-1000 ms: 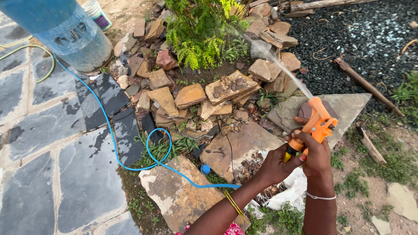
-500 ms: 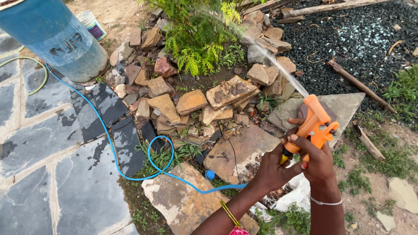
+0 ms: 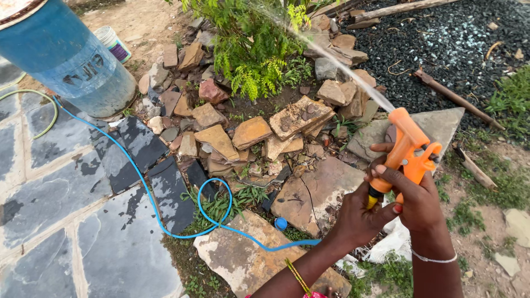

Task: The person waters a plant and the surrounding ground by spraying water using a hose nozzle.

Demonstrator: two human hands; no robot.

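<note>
Nozzle: an orange spray nozzle (image 3: pixel 408 146) was held in both hands at the right side of the view, its tip pointing up and to the left.
Right hand: the right hand (image 3: pixel 420 198) was closed around the grip of the nozzle, and its fingers (image 3: pixel 389 175) were wrapped over the front of the handle.
Left hand: the left hand (image 3: pixel 360 218) was closed on the lower end of the nozzle, where a yellow and black connector (image 3: pixel 374 198) joined it.
Water: a thin jet of water (image 3: pixel 342 66) went from the tip toward the green plant (image 3: pixel 251 49) at the top.
Hose: a blue hose (image 3: pixel 165 221) ran from the hands across a flat brown stone (image 3: pixel 243 256), made one loop in the grass, and continued to the blue barrel (image 3: pixel 66 55) at the top left.
Stones: a ring of rough brown stones (image 3: pixel 251 132) lay around the plant.
Paving: grey slate paving (image 3: pixel 66 187) covered the left side.
Gravel: dark gravel (image 3: pixel 458 44) lay at the top right, with a rusty pipe (image 3: pixel 455 96) on its edge.
Pot: a small white pot (image 3: pixel 113 44) stood near the barrel.
</note>
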